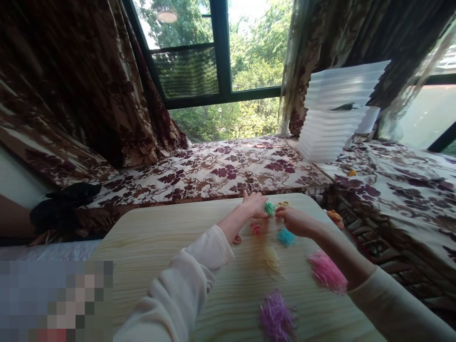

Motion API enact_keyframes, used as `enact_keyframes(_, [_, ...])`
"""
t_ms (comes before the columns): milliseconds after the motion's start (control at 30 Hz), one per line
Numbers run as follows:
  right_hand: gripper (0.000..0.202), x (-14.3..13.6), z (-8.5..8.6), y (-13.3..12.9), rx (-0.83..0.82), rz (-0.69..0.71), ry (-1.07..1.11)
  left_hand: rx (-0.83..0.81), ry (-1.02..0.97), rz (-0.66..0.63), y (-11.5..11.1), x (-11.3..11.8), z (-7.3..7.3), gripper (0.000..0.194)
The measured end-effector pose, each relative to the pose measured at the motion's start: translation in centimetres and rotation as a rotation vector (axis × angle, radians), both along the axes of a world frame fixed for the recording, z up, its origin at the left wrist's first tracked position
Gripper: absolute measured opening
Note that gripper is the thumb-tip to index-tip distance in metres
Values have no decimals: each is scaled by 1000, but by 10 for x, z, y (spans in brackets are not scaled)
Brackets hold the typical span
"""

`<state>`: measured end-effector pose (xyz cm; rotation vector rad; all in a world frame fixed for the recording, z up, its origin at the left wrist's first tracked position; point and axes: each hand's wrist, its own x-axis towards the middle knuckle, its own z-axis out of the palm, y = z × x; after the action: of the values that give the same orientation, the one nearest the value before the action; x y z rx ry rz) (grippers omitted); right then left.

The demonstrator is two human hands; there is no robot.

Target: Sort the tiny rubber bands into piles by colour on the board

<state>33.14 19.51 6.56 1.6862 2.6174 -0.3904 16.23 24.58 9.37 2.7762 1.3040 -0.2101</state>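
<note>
At the far part of the light wood table (pixel 160 237), my left hand (pixel 254 205) reaches over the top with its fingers apart, against the left side of a small heap of green rings (pixel 270 208). My right hand (pixel 295 221) is just right of that heap, its fingertips pressed together; whatever is between them is too small to make out. Yellow rings (pixel 283 204) lie behind the right hand. Nearer me are a red heap (pixel 255 229), a single red ring (pixel 237 240) and a teal heap (pixel 286 236) of thin bands.
Pale yellow bands (pixel 271 261), a purple heap (pixel 277 316) and a pink heap (pixel 327 271) under my right forearm lie on the table. Behind stands a floral-covered window seat (pixel 221 171) with a tall white foam stack (pixel 331 114). An orange item (pixel 334 217) sits beyond the right edge.
</note>
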Motion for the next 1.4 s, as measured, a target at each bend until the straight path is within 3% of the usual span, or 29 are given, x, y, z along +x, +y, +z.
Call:
enact_keyframes(133, [26,4,4,-2,16,-18,31,-10,-2,-40,-2,5,2,34])
enact_keyframes(300, [25,29,19,-9,86,-110,69,-20,-2,-53,-3,11,2,35])
enact_keyframes(433, [42,44,27,-22,109,-161,75,-27,-9,-67,-3,13,3,35])
enact_keyframes(533, [43,47,27,-33,94,-180,73,-21,-9,-54,-7,11,7,34])
enact_keyframes(700, [37,45,22,-49,19,-191,60,-17,-31,-92,-30,4,16,40])
enact_keyframes(867, [44,31,20,-51,-72,-162,25,-103,53,-123,-51,7,15,48])
enact_keyframes(1033, [28,17,20,-53,-118,-139,-33,-158,102,-132,-58,15,12,36])
enact_keyframes(1400, [27,16,15,-51,-66,-182,-23,-162,-31,-75,-68,22,4,33])
